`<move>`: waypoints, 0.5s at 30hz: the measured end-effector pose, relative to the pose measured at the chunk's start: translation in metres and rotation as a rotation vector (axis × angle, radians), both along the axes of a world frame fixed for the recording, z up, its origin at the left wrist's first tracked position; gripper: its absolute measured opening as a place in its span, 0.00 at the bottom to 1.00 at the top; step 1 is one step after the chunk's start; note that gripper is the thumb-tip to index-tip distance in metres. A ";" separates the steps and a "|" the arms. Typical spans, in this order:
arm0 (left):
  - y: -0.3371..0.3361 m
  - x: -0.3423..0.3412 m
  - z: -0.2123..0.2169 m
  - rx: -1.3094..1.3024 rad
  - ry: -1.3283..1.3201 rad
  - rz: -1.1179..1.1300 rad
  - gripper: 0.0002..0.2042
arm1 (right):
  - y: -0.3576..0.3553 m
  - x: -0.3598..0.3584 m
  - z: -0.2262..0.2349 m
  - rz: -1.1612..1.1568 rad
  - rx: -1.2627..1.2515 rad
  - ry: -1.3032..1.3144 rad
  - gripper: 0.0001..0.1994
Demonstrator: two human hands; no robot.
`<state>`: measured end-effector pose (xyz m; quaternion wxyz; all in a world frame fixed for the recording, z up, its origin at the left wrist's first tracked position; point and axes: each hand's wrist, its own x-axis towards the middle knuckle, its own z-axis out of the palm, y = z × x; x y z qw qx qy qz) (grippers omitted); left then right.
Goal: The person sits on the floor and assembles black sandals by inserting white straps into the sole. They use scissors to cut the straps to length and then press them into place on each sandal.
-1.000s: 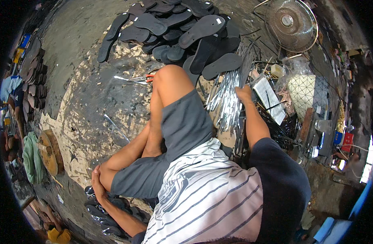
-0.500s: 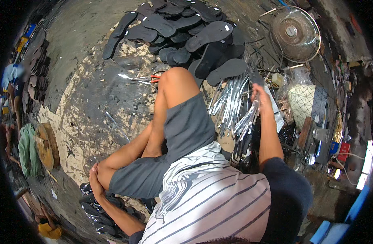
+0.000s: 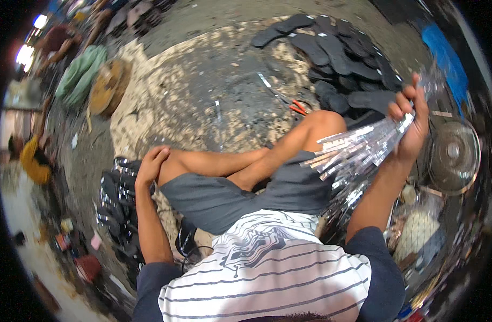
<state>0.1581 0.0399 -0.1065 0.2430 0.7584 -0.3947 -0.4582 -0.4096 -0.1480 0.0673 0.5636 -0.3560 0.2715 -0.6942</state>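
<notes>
Strips [image 3: 364,142] fan leftward from the right hand [image 3: 411,123], its fingers closed around them, their long axis slanting toward the shorts [image 3: 299,185]; the left hand [image 3: 151,165], farther off, lies flat-fingered on a knee [image 3: 171,167].

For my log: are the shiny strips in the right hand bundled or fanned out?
Fanned out: the right hand grips the strips together, but their left ends spread apart.

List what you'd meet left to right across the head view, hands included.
Green cloth, round wooden block, left hand, orange-handled pliers, right hand gripping silvery strips, round fan.
</notes>
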 end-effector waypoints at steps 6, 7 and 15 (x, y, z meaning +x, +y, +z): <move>-0.030 -0.037 0.002 -0.230 -0.198 -0.045 0.19 | -0.102 0.176 -0.061 0.172 0.131 0.310 0.16; -0.048 -0.048 0.006 -0.243 -0.251 -0.147 0.20 | -0.119 0.194 -0.093 0.262 0.172 0.377 0.17; -0.107 -0.083 -0.104 -0.060 -0.242 -0.373 0.21 | -0.126 0.221 -0.396 0.432 0.309 1.493 0.25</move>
